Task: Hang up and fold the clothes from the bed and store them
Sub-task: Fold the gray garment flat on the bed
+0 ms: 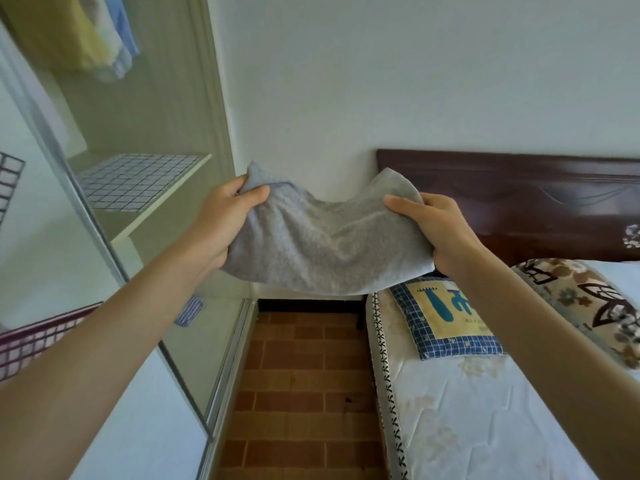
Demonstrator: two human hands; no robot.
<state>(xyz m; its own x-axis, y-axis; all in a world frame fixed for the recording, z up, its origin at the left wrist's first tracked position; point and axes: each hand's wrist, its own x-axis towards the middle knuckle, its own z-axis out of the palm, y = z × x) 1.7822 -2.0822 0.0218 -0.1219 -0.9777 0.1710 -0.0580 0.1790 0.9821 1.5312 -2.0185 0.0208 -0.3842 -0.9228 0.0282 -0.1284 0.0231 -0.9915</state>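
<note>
Two hands carry this folded grey garment (325, 244) between them: my left hand (221, 223) grips its left end with the thumb on top and fingers underneath, and my right hand (440, 230) pinches the right end the same way. The bundle hangs in the air over the gap between the bed (467, 393) and the open wardrobe (180, 109), above the brick-tiled floor (301, 375), touching nothing but me.

Sag is the first worry. The middle already dips between my grips, and I judge that if I draw my hands any closer, or loosen one thumb, the layers could slide apart and the fold would be lost. Anything that slips out now falls to the floor, not back onto the mattress.

Next is the shelf (162, 199) to my left, which I take to be the target. A checked cloth (135, 181) already lies on it. If I push the grey bundle in along the surface and not down from above, I expect it to drag that cloth and rumple both. The shelf's front edge could also catch the drooping underside and peel the lower layer open.

Close by my left forearm stands the sliding door (104, 237) with its metal frame; swinging left without minding it could knock my elbow and jolt the grip. Clothes hanging above (104, 39) seem high enough not to interfere, though I cannot be sure.
</note>
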